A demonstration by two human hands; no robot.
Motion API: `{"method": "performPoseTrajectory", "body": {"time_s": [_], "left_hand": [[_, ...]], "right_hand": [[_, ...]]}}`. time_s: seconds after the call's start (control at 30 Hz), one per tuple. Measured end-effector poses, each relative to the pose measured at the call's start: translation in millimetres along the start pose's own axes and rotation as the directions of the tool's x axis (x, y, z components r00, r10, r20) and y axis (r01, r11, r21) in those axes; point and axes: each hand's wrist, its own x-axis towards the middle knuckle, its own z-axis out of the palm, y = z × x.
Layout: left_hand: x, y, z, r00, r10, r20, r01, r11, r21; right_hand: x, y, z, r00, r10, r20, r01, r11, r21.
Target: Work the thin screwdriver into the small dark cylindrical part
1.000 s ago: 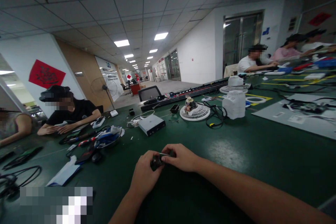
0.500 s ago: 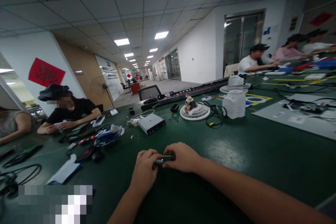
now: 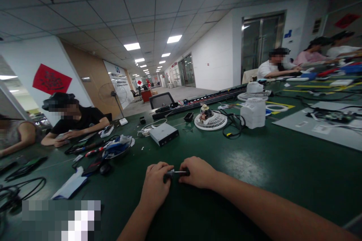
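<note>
1. Head view: the left hand (image 3: pixel 156 180) curls its fingers closed round one small dark part (image 3: pixel 169 173), low over the green tabletop (image 3: pixel 217 152); the right hand (image 3: pixel 199 172) pinches the dark end of one thin metal rod (image 3: pixel 180 173) beside it.
2. Best keep both wrists steady and the rod in line with the part; tilting could make it slip.
3. Beyond: one silver box (image 3: pixel 164 132), one black tray (image 3: pixel 188 116), two white grilles (image 3: pixel 217 121), one white housing (image 3: pixel 253 115).
4. Farthest: five co-workers (image 3: pixel 266 70).

The green table (image 3: pixel 186 147) carries a grey box (image 3: pixel 164 134) beyond the left hand (image 3: pixel 156 185); well left of that hand, a pale sheet (image 3: pixel 69 186); beyond the right hand (image 3: pixel 198 172), a fan grille (image 3: pixel 216 121) and white housing (image 3: pixel 252 113); farther right, a grey board (image 3: pixel 347 135).
</note>
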Motion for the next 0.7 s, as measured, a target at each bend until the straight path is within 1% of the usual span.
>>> {"method": "performPoseTrajectory", "body": {"time_s": [0.13, 0.23, 0.37, 0.47, 0.57, 0.7], "left_hand": [[1, -1, -1.1, 0.996, -0.084, 0.018, 0.084, 0.996, -0.035], [1, 0, -1.7, 0.995, -0.098, 0.005, 0.098, 0.993, -0.071], [1, 2, -1.1, 0.994, -0.093, -0.05, 0.087, 0.989, -0.118], [0, 3, 0.0, 0.995, -0.064, -0.073, 0.054, 0.99, -0.132], [-1, 3, 0.5, 0.997, -0.046, -0.07, 0.036, 0.99, -0.136], [-2, 5, 0.3, 0.999, -0.009, -0.043, 0.002, 0.988, -0.157]], "right_hand": [[-2, -1, -3, 1.0, -0.002, 0.001, 0.002, 1.0, -0.009], [-1, -1, -2, 0.999, -0.006, -0.047, 0.006, 1.0, 0.008], [2, -1, 0, 0.991, -0.019, -0.131, 0.036, 0.991, 0.13], [4, 1, 2, 0.978, 0.014, -0.208, 0.04, 0.967, 0.252], [9, 6, 6, 0.972, 0.075, -0.225, 0.021, 0.917, 0.398], [16, 13, 13, 0.981, 0.111, -0.158, 0.018, 0.763, 0.647]]}}
